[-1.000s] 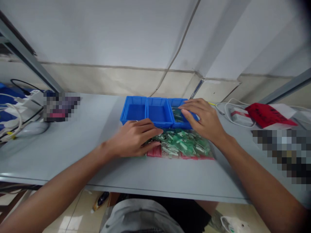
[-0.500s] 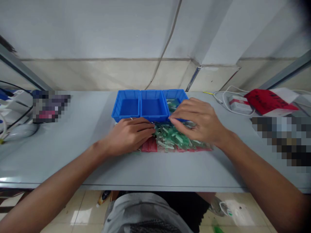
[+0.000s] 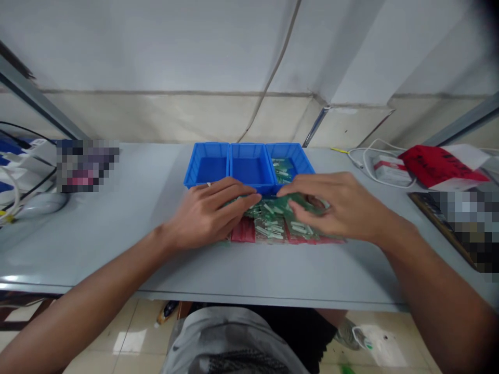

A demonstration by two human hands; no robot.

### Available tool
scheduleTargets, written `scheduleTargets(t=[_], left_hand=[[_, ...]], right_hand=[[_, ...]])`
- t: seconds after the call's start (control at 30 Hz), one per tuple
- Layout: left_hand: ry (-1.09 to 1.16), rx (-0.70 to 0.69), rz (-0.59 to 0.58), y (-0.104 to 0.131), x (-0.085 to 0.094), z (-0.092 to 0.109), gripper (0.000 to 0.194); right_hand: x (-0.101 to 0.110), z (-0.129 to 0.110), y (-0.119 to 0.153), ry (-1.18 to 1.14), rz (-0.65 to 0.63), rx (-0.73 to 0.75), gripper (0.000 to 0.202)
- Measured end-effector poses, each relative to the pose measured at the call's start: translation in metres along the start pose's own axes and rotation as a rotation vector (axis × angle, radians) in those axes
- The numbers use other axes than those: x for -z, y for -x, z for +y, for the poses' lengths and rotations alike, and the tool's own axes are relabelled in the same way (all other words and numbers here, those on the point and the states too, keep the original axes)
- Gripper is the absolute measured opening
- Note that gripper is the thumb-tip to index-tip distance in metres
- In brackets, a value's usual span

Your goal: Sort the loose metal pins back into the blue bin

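Clear plastic packets point(image 3: 268, 228) with green and white pieces inside lie in a flat pile on the desk, some showing red point(image 3: 243, 231) along the front. My left hand point(image 3: 214, 213) rests palm down over the pile's left part, its fingers stretched out to the right. At the right part, my right hand point(image 3: 335, 205) has its thumb and fingers around a green packet point(image 3: 298, 200), which is partly hidden by them. Just behind the hands stand three joined blue bins. Similar packets point(image 3: 283, 169) lie in the right bin point(image 3: 298, 153); the left bin point(image 3: 210, 166) and middle bin point(image 3: 249, 163) show bare bottoms.
White plugs, cables and a grey mouse point(image 3: 42, 204) are on the desk's left side. To the right lie a white cable, a small white-and-red box point(image 3: 392, 170), a red packet point(image 3: 440, 163) and a blurred-out dark item point(image 3: 448, 218). A wall rises behind the desk.
My right hand has shifted slightly right and lower, with a green packet now showing in its fingers. My left hand stays over the pile. The view has shifted a little.
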State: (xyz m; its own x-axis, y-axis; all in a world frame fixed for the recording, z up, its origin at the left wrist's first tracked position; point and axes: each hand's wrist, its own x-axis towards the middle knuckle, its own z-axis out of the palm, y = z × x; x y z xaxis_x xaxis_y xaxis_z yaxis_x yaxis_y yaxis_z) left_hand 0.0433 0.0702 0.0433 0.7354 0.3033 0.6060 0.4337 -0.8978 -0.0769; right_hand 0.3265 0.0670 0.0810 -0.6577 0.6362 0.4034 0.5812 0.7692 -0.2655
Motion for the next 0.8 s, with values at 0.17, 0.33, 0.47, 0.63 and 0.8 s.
scheduleTargets(t=[0.17,0.33,0.47,0.63,0.8], left_hand=[[-0.011,0.014,0.131,0.000,0.002,0.003,0.053],[0.189,0.111,0.193,-0.007,0.007,0.009,0.022],[0.521,0.619,0.331,-0.012,0.011,0.019,0.015],[0.955,0.857,0.304,-0.020,0.013,0.023,0.043],[0.988,0.807,0.229,-0.019,0.015,0.029,0.028]], right_hand=[[-0.018,-0.013,-0.004,-0.597,0.301,-0.278,0.018],[-0.042,-0.032,-0.006,-0.887,0.339,-0.392,0.022],[-0.047,-0.036,-0.005,-0.949,0.375,-0.234,0.031],[-0.044,-0.030,-0.002,-0.352,0.480,-0.024,0.061],[-0.040,-0.026,0.001,0.014,0.505,0.118,0.044]])
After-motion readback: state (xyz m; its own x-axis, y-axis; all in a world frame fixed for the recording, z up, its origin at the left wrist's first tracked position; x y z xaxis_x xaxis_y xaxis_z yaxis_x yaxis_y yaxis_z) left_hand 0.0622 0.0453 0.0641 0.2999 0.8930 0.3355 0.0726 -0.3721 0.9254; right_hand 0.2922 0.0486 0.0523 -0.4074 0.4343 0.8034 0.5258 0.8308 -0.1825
